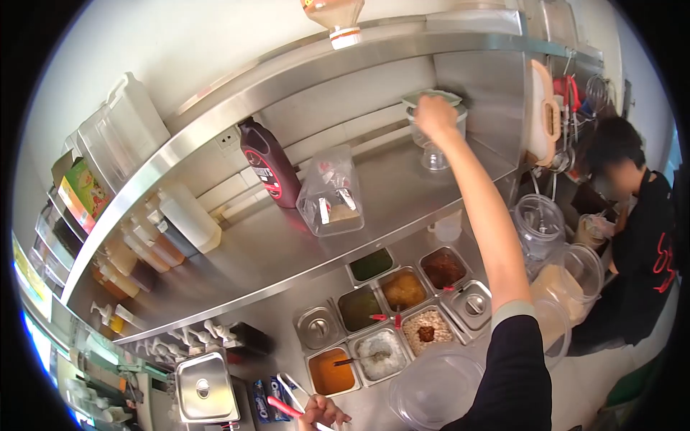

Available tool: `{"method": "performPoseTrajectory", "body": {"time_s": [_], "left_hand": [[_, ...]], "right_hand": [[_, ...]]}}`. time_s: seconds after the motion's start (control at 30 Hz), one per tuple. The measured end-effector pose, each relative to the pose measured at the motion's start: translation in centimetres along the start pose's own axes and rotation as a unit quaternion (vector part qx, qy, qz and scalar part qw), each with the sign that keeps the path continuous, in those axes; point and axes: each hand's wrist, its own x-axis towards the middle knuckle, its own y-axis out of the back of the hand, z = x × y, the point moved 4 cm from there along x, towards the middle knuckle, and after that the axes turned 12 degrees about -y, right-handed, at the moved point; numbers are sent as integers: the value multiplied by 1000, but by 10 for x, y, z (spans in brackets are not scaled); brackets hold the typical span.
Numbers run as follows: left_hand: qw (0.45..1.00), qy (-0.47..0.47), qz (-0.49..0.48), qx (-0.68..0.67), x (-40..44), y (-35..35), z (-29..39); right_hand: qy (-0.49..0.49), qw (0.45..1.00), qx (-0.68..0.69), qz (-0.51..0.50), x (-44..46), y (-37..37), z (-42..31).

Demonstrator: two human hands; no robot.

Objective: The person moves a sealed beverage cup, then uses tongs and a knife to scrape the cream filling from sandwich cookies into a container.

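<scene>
Right grip (435, 115) reaches a clear container (418, 135) on the shelf (399, 183) — left grip (324, 413) holds a red-handled utensil (284, 407).

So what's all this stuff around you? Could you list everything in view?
Steel shelf: one, silver, across the middle
Large bottle: one, dark brown, on the shelf
Clear box: one, beside that bottle
Squeeze bottles: several, amber, dark and whitish, shelf's left end
Carton: one, yellow-green, upper left
Foods in steel pans: seven, green to orange, beige and white, below the shelf
Lidded pans: three, silver, beside and left of the foods
Packets: at least two, blue, bottom
Clear tubs: several, lower right
Hanging utensils: several, red and silver, right
Co-worker: one, black top, far right
Left hand: one, bottom, holding a red-handled utensil
Right hand: one, at a clear container on the shelf
</scene>
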Motion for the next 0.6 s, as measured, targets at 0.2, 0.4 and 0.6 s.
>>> {"method": "performPoseTrajectory", "body": {"time_s": [0.2,0.4,0.6], "left_hand": [[998,-5,66,24,-24,36,-1],[991,-48,110,61,-40,61,5],[990,-80,90,75,-60,54,15]], "right_hand": [[-45,995,70,63,33,-54,40],[50,959,164,225,15,-28,20],[193,948,119,225,-40,30,-10]]}}
